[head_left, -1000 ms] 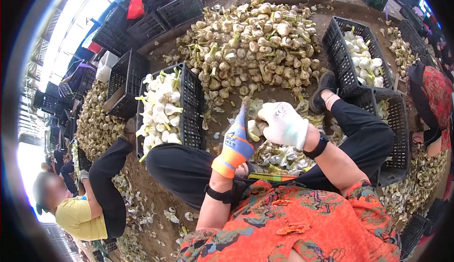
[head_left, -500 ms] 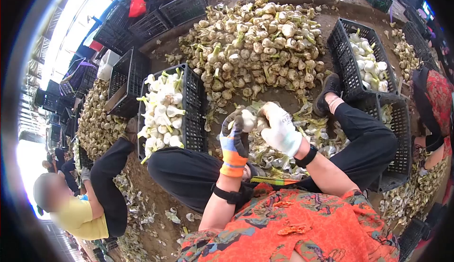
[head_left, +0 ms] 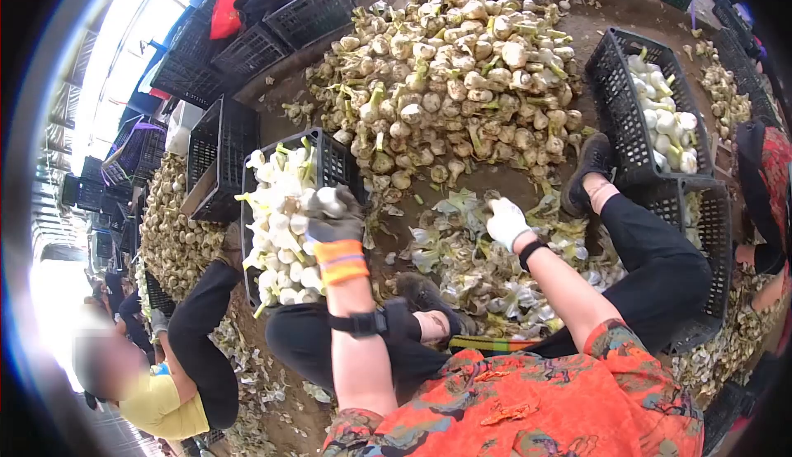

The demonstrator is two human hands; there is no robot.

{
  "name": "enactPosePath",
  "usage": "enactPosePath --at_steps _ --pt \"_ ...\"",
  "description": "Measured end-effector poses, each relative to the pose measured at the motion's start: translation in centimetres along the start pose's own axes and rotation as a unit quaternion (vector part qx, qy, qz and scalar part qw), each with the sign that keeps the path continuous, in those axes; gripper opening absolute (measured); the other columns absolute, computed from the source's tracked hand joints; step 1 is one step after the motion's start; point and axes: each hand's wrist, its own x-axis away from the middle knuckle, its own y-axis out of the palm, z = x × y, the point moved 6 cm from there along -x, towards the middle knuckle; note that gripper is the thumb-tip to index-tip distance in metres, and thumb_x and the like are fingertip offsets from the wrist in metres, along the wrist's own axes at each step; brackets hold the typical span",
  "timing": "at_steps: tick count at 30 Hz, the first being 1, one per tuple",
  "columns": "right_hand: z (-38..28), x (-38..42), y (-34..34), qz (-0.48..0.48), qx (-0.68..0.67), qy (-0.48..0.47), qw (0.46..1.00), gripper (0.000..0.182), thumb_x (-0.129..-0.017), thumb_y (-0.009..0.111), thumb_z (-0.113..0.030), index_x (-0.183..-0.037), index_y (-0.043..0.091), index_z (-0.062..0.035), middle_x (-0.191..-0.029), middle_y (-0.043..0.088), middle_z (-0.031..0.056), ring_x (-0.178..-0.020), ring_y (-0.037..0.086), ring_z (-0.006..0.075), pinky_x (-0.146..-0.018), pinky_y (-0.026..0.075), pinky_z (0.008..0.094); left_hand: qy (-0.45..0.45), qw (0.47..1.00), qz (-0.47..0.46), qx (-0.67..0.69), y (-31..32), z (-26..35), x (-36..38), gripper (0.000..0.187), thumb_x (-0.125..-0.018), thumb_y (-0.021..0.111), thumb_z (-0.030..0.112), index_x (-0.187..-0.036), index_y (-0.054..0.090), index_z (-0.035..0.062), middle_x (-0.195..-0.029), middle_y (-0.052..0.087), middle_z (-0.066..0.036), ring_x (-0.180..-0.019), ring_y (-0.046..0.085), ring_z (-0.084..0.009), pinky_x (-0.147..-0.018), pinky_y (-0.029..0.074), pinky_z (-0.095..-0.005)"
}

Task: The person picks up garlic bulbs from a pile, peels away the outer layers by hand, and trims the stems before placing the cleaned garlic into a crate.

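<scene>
Large heap of soil-stained garlic bulbs (head_left: 462, 86) spread across floor (head_left: 276, 119). Black plastic mesh crate (head_left: 340, 160) filled with clean white garlic bulbs (head_left: 285, 209). Pale papery husks (head_left: 462, 255) strewn near right hand in white glove (head_left: 506, 224), fingers curled, any hold unclear. By left hand in grey, orange-cuffed glove (head_left: 338, 228), single white bulb (head_left: 330, 201) gripped over crate, fingers partly closed. Placing step apparently under way; low, gentle release called for.

Fisheye view: black rim, edges bend. Daylight glare (head_left: 62, 284) blows out at nine o'clock. Left glove (head_left: 337, 216) motion-blurred.
</scene>
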Motion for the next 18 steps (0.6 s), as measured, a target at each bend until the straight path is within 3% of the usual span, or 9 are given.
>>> enactPosePath --at_steps 3,6,7,10,11,13,15,17,18 --pt "-3.6 -6.2 0.3 0.045 -0.015 -0.066 0.997 0.034 -0.077 0.05 -0.006 -0.109 0.061 -0.0093 -0.117 0.054 0.0222 -0.102 0.056 0.0377 -0.086 0.046 0.0437 0.183 0.983 0.033 0.015 -0.7 6.9 -6.7 0.038 -0.084 0.061 0.021 -0.109 0.053 -0.0069 -0.11 0.059 -0.023 -0.106 0.053 -0.0408 -0.084 0.053 -0.0482" --pt "-5.4 -12.6 4.1 -0.048 0.118 -0.072 0.989 0.04 -0.082 0.045 -0.008 -0.12 0.055 -0.0129 -0.132 0.048 0.0182 -0.115 0.052 0.0365 -0.095 0.044 0.0429 0.046 0.996 -0.059 -0.043 2.8 4.6 -4.2 0.061 -0.085 0.06 0.036 -0.129 0.038 -0.002 -0.123 0.053 -0.025 -0.116 0.05 -0.0391 -0.092 0.05 -0.0508" --pt "-5.4 -13.3 4.3 -0.078 0.164 -0.05 0.982 0.038 -0.086 0.042 -0.012 -0.122 0.054 -0.0128 -0.132 0.048 0.0177 -0.116 0.051 0.0371 -0.094 0.044 0.0436 0.039 0.999 -0.006 -0.011 2.2 4.2 -4.7 0.06 -0.087 0.058 0.037 -0.129 0.039 -0.0009 -0.121 0.054 -0.024 -0.108 0.057 -0.0357 -0.088 0.052 -0.0461" --pt "-4.3 -15.1 4.3 -0.097 0.055 0.036 0.993 0.045 -0.078 0.053 -0.002 -0.122 0.054 -0.0104 -0.128 0.049 0.0204 -0.114 0.051 0.0368 -0.093 0.044 0.0423 -0.088 0.983 -0.152 -0.047 -1.7 -2.0 -4.6 0.014 -0.092 0.053 0.016 -0.1 0.055 0.0049 -0.1 0.061 -0.012 -0.086 0.061 -0.0233 -0.076 0.055 -0.0332" --pt "-3.5 -14.6 4.9 -0.047 -0.015 0.074 0.996 0.037 -0.086 0.05 -0.003 -0.122 0.053 -0.0089 -0.119 0.058 0.0159 -0.099 0.059 0.0325 -0.083 0.049 0.0383 0.007 0.99 -0.03 -0.137 0.2 -5.0 -1.5 0.022 -0.088 0.06 0.011 -0.109 0.054 0.0086 -0.097 0.061 -0.009 -0.085 0.061 -0.0196 -0.074 0.054 -0.033" --pt "-3.2 -11.8 5.8 -0.133 -0.518 0.117 0.837 0.035 -0.087 0.053 -0.004 -0.122 0.052 -0.0059 -0.109 0.063 0.0109 -0.088 0.063 0.0237 -0.075 0.052 0.0352 -0.002 0.92 0.083 -0.383 -3.6 -8.6 -0.2 0.052 -0.084 0.065 0.005 -0.131 0.043 0.0073 -0.113 0.058 -0.007 -0.092 0.06 -0.0185 -0.079 0.053 -0.0322" --pt "-7.8 -6.4 1.5 -0.237 -0.753 0.08 0.608 0.036 -0.088 0.058 -0.01 -0.123 0.05 -0.0051 -0.105 0.064 0.008 -0.084 0.063 0.0176 -0.069 0.053 0.0329 0.141 0.809 -0.085 -0.564 -4.7 -12.0 0.8 0.058 -0.082 0.063 -0.004 -0.134 0.04 0.0057 -0.123 0.054 -0.008 -0.101 0.058 -0.0177 -0.087 0.049 -0.03" --pt "-10.5 -2.6 -0.7 -0.264 -0.8 0.059 0.536 0.038 -0.09 0.058 -0.013 -0.126 0.048 -0.0052 -0.106 0.064 0.0093 -0.085 0.064 0.0181 -0.072 0.053 0.0338 0.043 0.89 -0.15 -0.428 -1.8 -14.6 2.9 0.06 -0.081 0.06 -0.011 -0.135 0.039 0.0039 -0.127 0.053 -0.008 -0.109 0.055 -0.0163 -0.094 0.044 -0.0276" --pt "-11.8 -0.9 -2.4 -0.224 -0.77 0.065 0.593 0.038 -0.091 0.059 -0.023 -0.123 0.05 -0.005 -0.109 0.063 0.0107 -0.092 0.062 0.0193 -0.079 0.051 0.0353 0.029 0.896 -0.13 -0.423 -0.4 -14.5 4.3 0.059 -0.081 0.058 -0.013 -0.135 0.039 0.0036 -0.125 0.054 -0.008 -0.109 0.055 -0.0156 -0.093 0.044 -0.0266"
